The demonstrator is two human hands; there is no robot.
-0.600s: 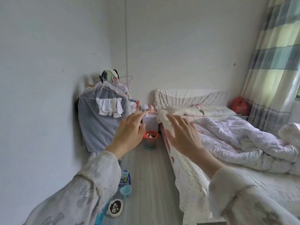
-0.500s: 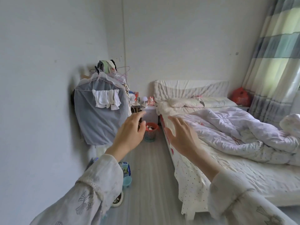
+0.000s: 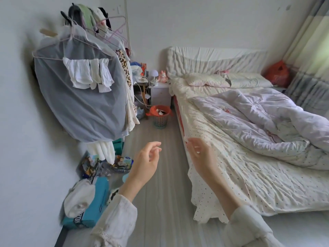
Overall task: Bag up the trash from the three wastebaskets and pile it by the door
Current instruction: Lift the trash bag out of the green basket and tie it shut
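A small teal mesh wastebasket (image 3: pixel 160 120) lined with a red plastic bag (image 3: pixel 159 111) stands on the grey floor beside the bed's head end, with bits of white trash inside. My left hand (image 3: pixel 146 164) hovers over the floor well short of the basket, fingers loosely curled and holding nothing. My right hand (image 3: pixel 202 156) is held out level with it at the edge of the bed, fingers apart and empty. Both hands are apart from the basket.
A bed (image 3: pixel 249 175) with a rumpled duvet (image 3: pixel 258 118) fills the right side. A clothes rack (image 3: pixel 81 90) with a grey cover stands left. Packages and a blue box (image 3: pixel 89 204) lie along the left wall. A nightstand (image 3: pixel 160 93) sits behind the basket. A red bag (image 3: pixel 276 73) sits by the curtain.
The view has come closer to the basket and tilted down. Both hands have dropped lower in the frame, and the left hand's fingers have curled.
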